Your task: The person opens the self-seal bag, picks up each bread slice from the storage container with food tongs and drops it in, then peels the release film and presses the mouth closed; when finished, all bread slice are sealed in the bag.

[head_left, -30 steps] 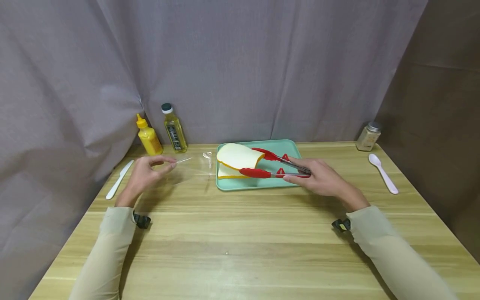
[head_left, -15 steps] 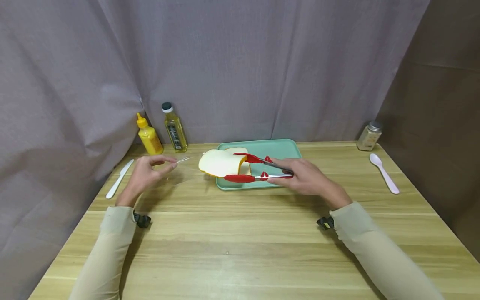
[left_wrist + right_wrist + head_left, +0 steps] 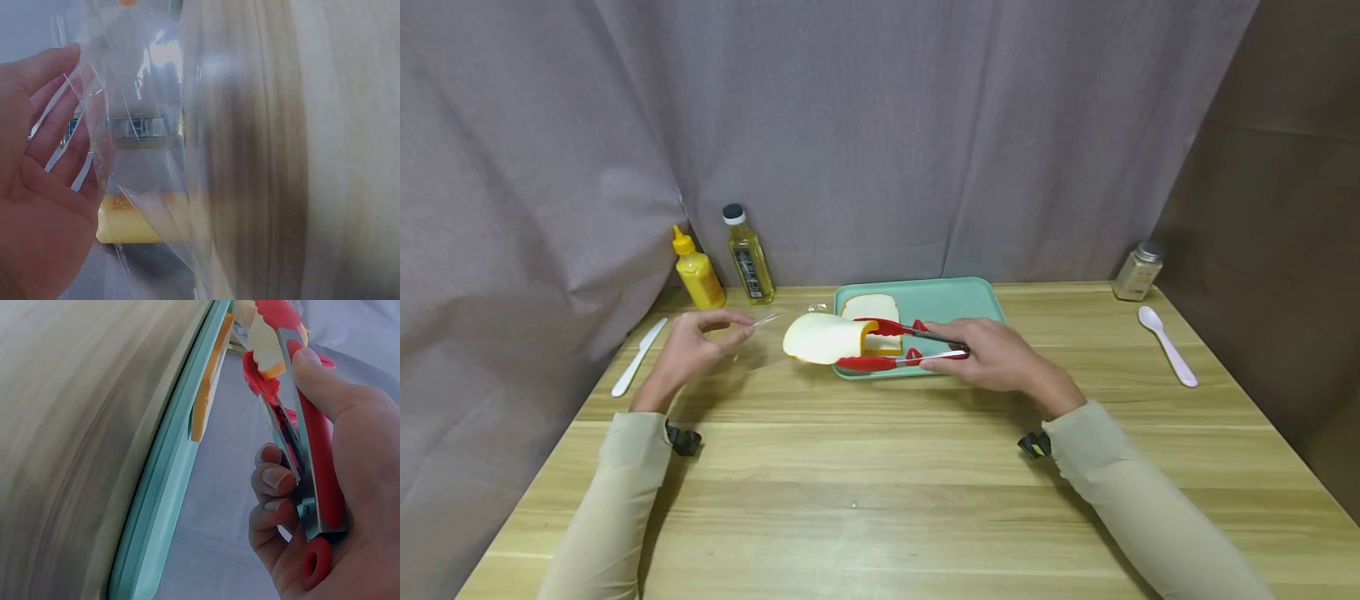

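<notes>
Grey curtain [image 3: 850, 125] backs our wooden worktop [image 3: 850, 500]. Our left hand [image 3: 696, 346] pinches clear plastic film [image 3: 165, 53]; our right hand [image 3: 992, 354] grips red-tipped tongs [image 3: 871, 363]. Between our two hands, the tongs clasp one bread slice [image 3: 823, 339], raised, its left end close by the film. Another slice [image 3: 871, 307] lies on the green tray [image 3: 951, 296].

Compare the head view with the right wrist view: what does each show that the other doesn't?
Only the head view clearly shows the left hand pinching clear plastic, the yellow bottle, oil bottle, white knife, jar and spoon.

Only the right wrist view shows the red ring at the handle end of the tongs.

Both show the right hand holding the tongs, a bread slice gripped in their red tips, a second slice on the green tray, the tabletop and the grey curtain. What lies behind the gripped slice in the right wrist view is unclear.
</notes>
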Demonstrator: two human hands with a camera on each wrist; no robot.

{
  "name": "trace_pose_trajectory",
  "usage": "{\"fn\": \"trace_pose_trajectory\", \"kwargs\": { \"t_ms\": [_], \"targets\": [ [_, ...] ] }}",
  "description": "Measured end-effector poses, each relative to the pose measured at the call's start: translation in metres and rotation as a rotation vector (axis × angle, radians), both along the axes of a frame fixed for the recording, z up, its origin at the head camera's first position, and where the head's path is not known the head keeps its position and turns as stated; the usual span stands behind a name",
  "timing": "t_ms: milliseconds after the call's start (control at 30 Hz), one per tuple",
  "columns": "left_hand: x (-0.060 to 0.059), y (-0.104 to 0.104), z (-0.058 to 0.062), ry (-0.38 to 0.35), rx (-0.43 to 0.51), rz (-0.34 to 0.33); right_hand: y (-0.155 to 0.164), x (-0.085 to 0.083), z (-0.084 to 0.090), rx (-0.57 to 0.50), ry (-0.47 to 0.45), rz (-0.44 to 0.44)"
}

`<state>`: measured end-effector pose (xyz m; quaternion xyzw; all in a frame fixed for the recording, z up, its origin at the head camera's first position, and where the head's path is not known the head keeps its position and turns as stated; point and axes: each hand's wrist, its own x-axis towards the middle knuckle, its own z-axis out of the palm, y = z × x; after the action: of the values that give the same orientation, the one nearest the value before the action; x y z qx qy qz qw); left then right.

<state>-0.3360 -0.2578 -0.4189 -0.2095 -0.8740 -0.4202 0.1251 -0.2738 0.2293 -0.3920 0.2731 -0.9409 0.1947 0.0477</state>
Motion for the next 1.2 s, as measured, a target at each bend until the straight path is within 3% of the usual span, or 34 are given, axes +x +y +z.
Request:
{"fn": "trace_pose_trajectory", "kwargs": {
  "t_ms": [267,767,967,1200],
  "targets": [
    [0.001,0.0,0.0,-0.054,0.028,-0.013,-0.012,-0.004,0.0,-0.003,0.005,0.014],
    [0.003,0.002,0.002,-0.048,0.044,-0.049,-0.023,-0.013,-0.007,-0.028,-0.044,0.015],
    [0.004,0.002,0.002,-0.049,0.044,-0.078,-0.024,-0.017,-0.004,-0.091,-0.094,0.029],
    [0.004,0.001,0.004,-0.075,0.067,-0.078,-0.03,-0.018,-0.001,-0.081,-0.101,0.031]
  ]
}}
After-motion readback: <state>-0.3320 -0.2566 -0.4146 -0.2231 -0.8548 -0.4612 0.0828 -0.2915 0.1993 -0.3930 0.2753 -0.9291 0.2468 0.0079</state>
